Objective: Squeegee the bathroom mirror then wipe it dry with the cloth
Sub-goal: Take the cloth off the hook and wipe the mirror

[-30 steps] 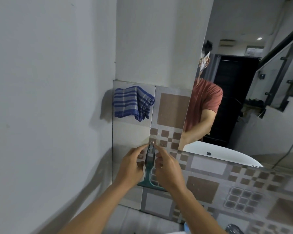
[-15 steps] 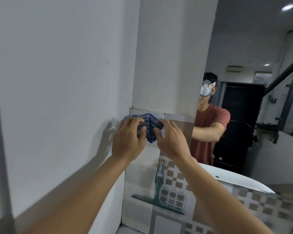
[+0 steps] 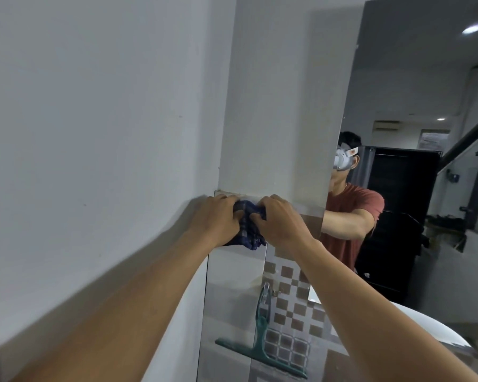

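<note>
A blue checked cloth [image 3: 249, 227] hangs bunched at the top of the tiled wall strip. My left hand [image 3: 215, 219] and my right hand [image 3: 280, 223] are both closed on it from either side. Below them a green squeegee [image 3: 260, 346] hangs by its handle from a hook on the tiles, blade down, with no hand on it. The mirror [image 3: 414, 111] fills the right side and reflects a person in a red shirt with a headset.
A plain white wall [image 3: 94, 133] runs along the left and meets the tiled strip [image 3: 287, 307] at a corner. A white basin [image 3: 431, 329] curves at the lower right below the mirror. Stair railings and a dark door show in the reflection.
Both hands let go of the squeegee, which stays hung on its hook, and rose to the cloth. They now grip the cloth more tightly and it is bunched.
</note>
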`<state>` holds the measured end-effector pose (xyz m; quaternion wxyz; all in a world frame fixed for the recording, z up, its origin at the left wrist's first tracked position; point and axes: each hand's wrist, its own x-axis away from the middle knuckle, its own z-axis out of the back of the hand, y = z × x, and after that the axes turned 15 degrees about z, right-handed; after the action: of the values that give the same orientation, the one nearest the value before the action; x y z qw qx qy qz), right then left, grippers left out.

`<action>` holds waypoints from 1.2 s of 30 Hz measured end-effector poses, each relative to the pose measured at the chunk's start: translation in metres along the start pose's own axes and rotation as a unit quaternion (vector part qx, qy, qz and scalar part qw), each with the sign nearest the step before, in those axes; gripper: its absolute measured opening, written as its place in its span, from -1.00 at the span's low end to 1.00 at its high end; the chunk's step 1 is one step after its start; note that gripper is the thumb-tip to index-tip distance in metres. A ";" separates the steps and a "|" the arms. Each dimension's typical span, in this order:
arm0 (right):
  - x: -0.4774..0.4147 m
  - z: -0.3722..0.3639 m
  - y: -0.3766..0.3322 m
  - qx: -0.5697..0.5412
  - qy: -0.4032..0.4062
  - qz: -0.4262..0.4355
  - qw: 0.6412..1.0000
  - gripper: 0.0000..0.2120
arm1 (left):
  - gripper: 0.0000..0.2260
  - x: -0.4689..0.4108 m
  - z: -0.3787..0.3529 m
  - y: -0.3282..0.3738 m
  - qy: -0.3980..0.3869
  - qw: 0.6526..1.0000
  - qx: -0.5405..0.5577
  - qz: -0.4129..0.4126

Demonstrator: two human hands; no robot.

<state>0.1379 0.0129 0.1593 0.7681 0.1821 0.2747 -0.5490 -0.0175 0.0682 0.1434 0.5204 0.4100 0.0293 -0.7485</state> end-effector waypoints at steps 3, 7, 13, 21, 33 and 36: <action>-0.002 0.003 0.000 -0.008 0.014 -0.004 1.000 -0.82 | -0.79 -0.004 0.001 -0.001 0.001 1.000 -0.001 -0.002; 0.000 0.007 -0.001 -0.024 0.024 -0.011 0.999 -0.85 | -0.82 -0.006 0.004 -0.001 0.012 1.000 -0.003 0.004; 0.007 0.018 -0.002 -0.083 0.054 -0.019 0.995 -0.84 | -0.74 -0.005 0.012 0.012 0.078 0.996 -0.030 -0.026; 0.016 0.071 -0.011 -0.143 0.001 -0.073 0.987 -0.83 | -0.83 0.003 0.042 0.043 0.055 0.992 0.001 -0.110; 0.091 0.160 0.015 -0.144 0.074 -0.089 0.983 -0.60 | -0.60 0.018 0.079 0.126 -0.303 0.906 0.291 0.050; 0.115 0.187 0.012 -0.149 0.122 -0.108 0.975 -0.63 | -0.76 0.019 0.083 0.153 -0.365 0.865 0.342 0.047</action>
<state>0.2190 -0.1777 0.2339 0.6832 0.1007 0.4633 -0.5554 0.0550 -0.0554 0.2448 0.3557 0.2609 -0.4397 -0.7823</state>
